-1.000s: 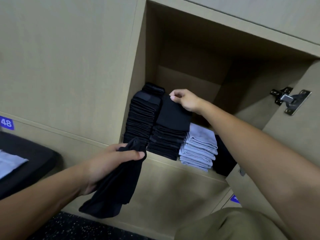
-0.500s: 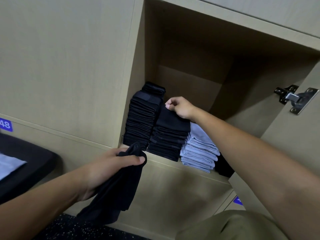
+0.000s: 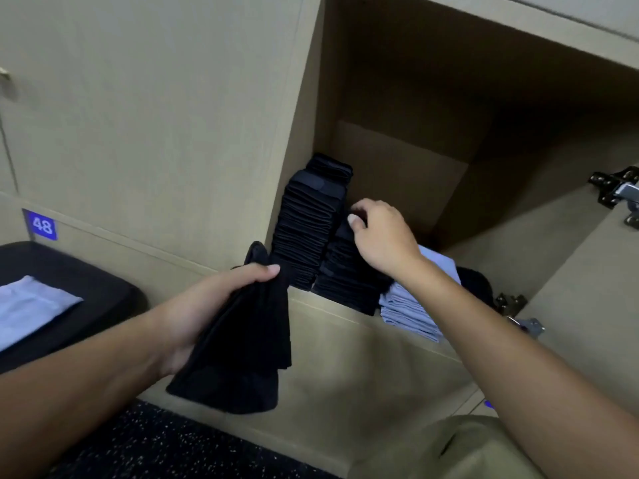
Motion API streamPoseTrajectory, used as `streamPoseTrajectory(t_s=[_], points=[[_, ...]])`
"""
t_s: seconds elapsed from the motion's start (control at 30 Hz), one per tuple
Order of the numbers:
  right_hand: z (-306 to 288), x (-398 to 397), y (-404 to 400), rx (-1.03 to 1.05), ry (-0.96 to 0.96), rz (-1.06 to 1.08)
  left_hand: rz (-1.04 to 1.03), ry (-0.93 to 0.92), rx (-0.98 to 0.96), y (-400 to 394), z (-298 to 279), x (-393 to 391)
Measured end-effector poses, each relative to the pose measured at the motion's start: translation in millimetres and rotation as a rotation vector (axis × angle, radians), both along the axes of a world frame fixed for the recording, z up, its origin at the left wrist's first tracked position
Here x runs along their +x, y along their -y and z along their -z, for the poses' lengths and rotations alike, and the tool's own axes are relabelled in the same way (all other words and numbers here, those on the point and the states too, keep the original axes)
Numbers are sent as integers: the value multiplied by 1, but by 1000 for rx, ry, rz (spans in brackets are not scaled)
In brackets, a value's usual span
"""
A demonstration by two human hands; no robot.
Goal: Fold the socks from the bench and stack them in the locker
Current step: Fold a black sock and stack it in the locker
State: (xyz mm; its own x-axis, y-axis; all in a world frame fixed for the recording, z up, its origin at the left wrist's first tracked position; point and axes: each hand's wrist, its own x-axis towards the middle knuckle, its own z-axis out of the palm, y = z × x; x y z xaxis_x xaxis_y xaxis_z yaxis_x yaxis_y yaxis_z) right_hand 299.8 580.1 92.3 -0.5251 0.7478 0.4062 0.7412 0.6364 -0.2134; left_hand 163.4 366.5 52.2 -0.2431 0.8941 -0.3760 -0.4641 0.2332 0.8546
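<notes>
The open locker holds a tall stack of folded black socks at its left wall, a lower black stack beside it, and a light blue stack to the right. My right hand sits on top of the lower black stack, fingers curled on the top folded sock. In front of the locker's lower edge, my left hand grips a loose black sock that hangs down from my fist.
A black bench at the left carries a light blue sock. The locker door stands open at the right with metal hinges. A dark item lies behind the blue stack. A speckled dark floor lies below.
My right hand has lowered the folded black sock onto the lower black stack. My left hand with the loose sock has stayed in place.
</notes>
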Motion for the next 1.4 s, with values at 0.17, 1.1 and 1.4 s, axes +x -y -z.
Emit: streamPoseTrajectory(t_s=[0.17,1.1,1.4], points=[[10,2,69,42,-527,-263,21,53,47,15,7,-15],[49,-27,105,-893,-746,-469,75,-12,120,29,16,-44],[43,-21,87,-1096,-918,-431,35,-247,74,31,28,-60]])
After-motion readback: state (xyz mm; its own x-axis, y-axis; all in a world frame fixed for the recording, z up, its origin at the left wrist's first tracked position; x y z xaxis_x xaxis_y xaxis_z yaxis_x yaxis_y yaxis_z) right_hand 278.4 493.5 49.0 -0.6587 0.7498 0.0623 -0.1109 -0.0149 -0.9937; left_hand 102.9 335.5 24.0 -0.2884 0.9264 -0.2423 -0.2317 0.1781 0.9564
